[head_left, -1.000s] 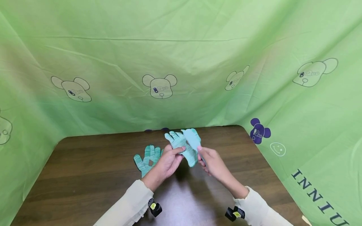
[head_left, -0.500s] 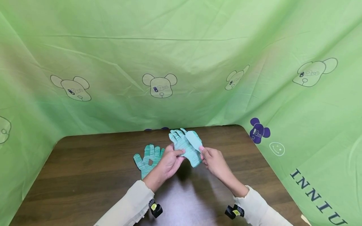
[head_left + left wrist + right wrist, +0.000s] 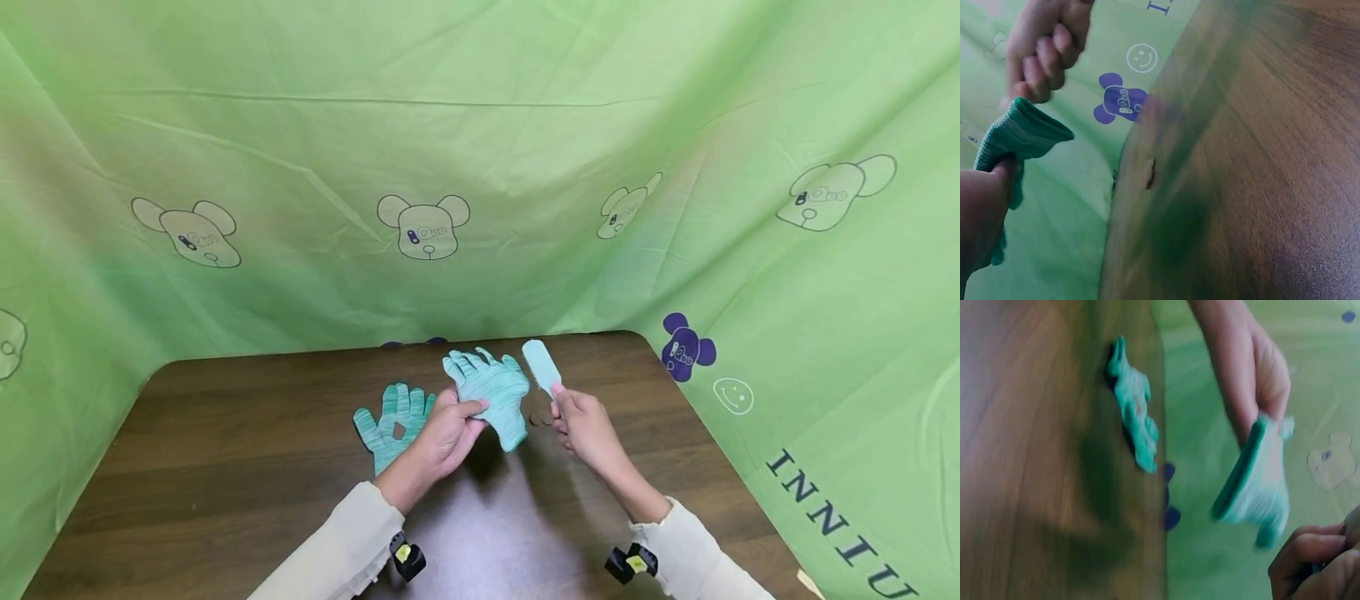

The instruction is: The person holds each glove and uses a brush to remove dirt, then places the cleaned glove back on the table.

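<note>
A teal knitted glove is held above the table by my left hand, thumb on top near its side edge. Its cuff hangs toward me and its fingers point away. My right hand grips the handle of a light-blue flat brush, just right of the glove and apart from it. The left wrist view shows the glove's cuff folded; the brush is hidden there by the right hand's curled fingers. A second teal glove lies on the table at left with a brown diamond-shaped piece on its palm.
Small brown pieces lie on the dark wood table, between the held glove and the right hand. A green printed cloth walls the back and sides. Black cameras are strapped at both wrists.
The brush has come off the glove and moved right with the right hand. The glove's surface now shows bare, and brown pieces on the table have come into view.
</note>
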### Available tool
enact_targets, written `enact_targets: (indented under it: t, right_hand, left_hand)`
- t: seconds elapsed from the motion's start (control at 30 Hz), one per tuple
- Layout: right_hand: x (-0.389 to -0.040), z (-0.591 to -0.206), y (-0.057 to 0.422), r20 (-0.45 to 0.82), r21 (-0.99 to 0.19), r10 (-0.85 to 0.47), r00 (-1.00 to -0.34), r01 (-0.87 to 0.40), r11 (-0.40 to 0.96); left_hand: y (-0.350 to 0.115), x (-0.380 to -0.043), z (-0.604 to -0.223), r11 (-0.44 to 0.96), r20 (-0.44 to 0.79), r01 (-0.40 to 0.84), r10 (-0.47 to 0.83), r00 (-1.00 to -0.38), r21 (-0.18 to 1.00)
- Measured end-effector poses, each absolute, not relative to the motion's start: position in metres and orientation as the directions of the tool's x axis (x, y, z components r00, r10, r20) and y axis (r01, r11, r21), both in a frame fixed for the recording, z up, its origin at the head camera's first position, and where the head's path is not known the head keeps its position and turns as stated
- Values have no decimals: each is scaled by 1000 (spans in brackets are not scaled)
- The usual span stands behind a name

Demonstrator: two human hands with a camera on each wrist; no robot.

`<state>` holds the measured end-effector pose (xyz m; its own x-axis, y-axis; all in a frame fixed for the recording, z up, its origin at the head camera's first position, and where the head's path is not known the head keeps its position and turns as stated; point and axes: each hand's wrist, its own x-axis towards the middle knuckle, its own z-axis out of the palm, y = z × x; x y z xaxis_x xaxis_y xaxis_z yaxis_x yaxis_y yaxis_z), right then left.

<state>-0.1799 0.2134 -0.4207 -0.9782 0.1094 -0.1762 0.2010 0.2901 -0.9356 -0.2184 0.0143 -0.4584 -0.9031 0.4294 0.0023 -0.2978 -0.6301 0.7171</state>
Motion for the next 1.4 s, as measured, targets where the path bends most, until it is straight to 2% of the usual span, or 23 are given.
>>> enact_targets:
  t: [0.13,0.23,0.4,0.9,1.07,1.13,1.3,1.4]
  right_hand:
    - [-175,-421,200,-189,-944,-57,-980,165,287]
    - [-174,-422,192,-173,-932,-115,-978,126,339]
    - [-176,-420,192,-150,-920,-27,-988,130,370]
    - [-184,-421,201,-157,-934,61,-986,168,315]
    - [-190,-418,210,-121,-941,124,-985,154,301]
    - [-188,-415,210,-128,-946,94,-987,149,288]
    - [-174,-410,191,-171,-933,-113,-979,124,336]
    - [-173,-409,184,-133,-908,-107,-985,78,412]
  left_hand:
    - [16,-218,-457,-604,21,-301,467,-884,738]
    - [17,-218,-456,-591,41,-286,477,-878,754]
    - [14,-219,-456,-574,42,-287,491,-870,767]
    - [9,-216,-456,-598,56,-302,505,-862,742]
    - [8,-216,-455,-602,50,-296,490,-870,742]
    - [8,-217,-453,-617,49,-315,500,-865,721]
    - [8,-217,-448,-622,74,-337,539,-839,707]
    - [8,-218,-446,-616,93,-315,538,-838,722]
